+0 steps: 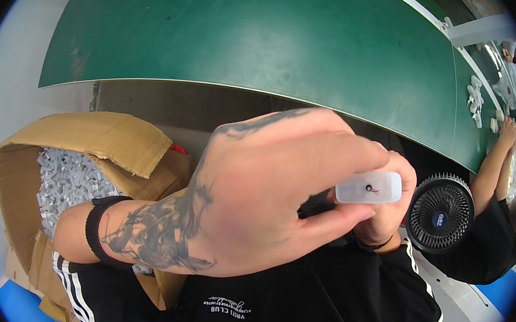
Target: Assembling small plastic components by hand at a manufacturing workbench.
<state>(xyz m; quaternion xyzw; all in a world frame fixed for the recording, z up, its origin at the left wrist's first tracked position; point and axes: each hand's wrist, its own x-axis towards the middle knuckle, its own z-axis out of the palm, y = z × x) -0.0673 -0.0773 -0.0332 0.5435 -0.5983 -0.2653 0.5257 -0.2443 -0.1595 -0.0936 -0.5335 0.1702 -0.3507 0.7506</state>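
Our left hand pinches the white part between thumb and fingers, short of the near edge of the desk. Our right hand is behind it, fingers mostly hidden; we cannot tell whether they grasp. A fan is near the desk's right corner.

The tattooed left hand pinches, partly covering the right hand.

Illumination was bright; pale glare marked the smooth green tabletop. Shadow darkened the space beneath it. Fisheye distortion bowed the tabletop's edges; black vignetting enclosed the corners.
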